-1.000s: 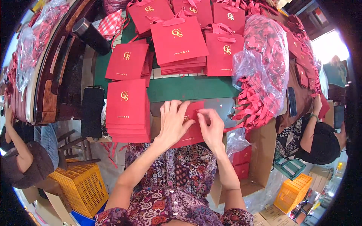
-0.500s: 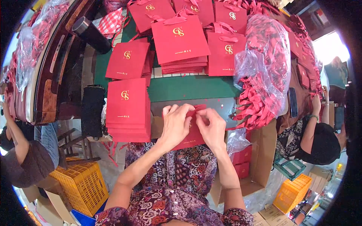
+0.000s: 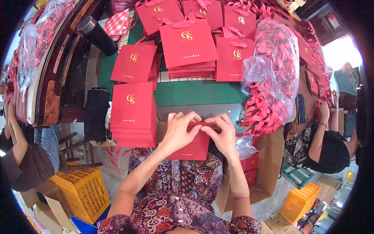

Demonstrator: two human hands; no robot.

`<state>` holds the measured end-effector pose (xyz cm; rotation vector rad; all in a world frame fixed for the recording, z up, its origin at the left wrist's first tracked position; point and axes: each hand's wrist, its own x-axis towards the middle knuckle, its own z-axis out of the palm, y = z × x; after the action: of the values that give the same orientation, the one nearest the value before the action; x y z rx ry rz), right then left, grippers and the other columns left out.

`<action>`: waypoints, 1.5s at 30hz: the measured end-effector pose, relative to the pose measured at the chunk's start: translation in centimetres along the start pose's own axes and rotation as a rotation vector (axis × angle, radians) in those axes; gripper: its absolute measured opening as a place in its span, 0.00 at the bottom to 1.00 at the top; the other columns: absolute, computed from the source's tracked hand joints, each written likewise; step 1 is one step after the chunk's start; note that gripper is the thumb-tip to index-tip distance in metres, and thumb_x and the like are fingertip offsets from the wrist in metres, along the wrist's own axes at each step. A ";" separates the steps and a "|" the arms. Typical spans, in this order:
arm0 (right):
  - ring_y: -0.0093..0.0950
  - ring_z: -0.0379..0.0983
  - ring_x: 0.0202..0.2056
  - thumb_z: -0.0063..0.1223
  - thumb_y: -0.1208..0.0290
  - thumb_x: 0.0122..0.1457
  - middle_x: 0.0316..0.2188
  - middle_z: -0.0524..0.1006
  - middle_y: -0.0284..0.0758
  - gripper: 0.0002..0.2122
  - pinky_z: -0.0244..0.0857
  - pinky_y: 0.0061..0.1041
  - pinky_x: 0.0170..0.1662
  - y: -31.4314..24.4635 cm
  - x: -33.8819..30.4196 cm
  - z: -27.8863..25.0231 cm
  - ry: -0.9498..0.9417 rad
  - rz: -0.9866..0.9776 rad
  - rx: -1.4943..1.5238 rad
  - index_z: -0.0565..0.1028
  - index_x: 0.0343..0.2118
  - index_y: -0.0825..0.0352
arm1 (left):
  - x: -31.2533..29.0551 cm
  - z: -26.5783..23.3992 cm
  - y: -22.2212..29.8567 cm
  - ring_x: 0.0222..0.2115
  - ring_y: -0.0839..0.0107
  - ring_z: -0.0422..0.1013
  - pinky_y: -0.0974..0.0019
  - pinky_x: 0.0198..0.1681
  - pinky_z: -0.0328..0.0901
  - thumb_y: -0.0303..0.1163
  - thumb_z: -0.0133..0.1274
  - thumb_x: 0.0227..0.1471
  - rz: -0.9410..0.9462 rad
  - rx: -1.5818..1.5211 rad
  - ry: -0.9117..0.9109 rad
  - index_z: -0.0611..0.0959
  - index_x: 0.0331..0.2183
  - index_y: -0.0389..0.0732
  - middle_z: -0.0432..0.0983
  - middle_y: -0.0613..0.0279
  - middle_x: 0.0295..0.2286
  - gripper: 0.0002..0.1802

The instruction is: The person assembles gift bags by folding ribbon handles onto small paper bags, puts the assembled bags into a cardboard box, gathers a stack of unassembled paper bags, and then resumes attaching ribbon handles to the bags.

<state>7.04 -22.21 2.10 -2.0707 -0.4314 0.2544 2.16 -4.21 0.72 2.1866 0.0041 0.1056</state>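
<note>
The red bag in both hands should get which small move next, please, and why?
Probably spread the left hand and right hand slightly apart along the top edge of the red bag, since both pinch that edge close together and cover much of it.

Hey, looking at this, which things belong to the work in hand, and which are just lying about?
Seemingly part of the work:
red bag, its upper edge between the left hand and right hand
stack of red bags
ribbon-handled red bags
plastic-wrapped red ribbons

Probably just lying about:
black tumbler
phone
checked cloth
</note>
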 end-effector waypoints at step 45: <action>0.30 0.75 0.29 0.59 0.71 0.58 0.27 0.78 0.39 0.07 0.67 0.29 0.33 1.9 -6.7 -2.6 -0.051 0.201 -0.155 0.79 0.32 0.70 | 2.8 -2.2 -0.3 0.28 0.64 0.74 0.63 0.34 0.67 0.28 0.63 0.45 -0.113 -0.097 0.051 0.82 0.33 0.39 0.78 0.58 0.28 0.11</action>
<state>2.22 -27.80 1.82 -2.2666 -0.2811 0.4052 4.74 -2.08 1.94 2.0814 0.1482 0.0952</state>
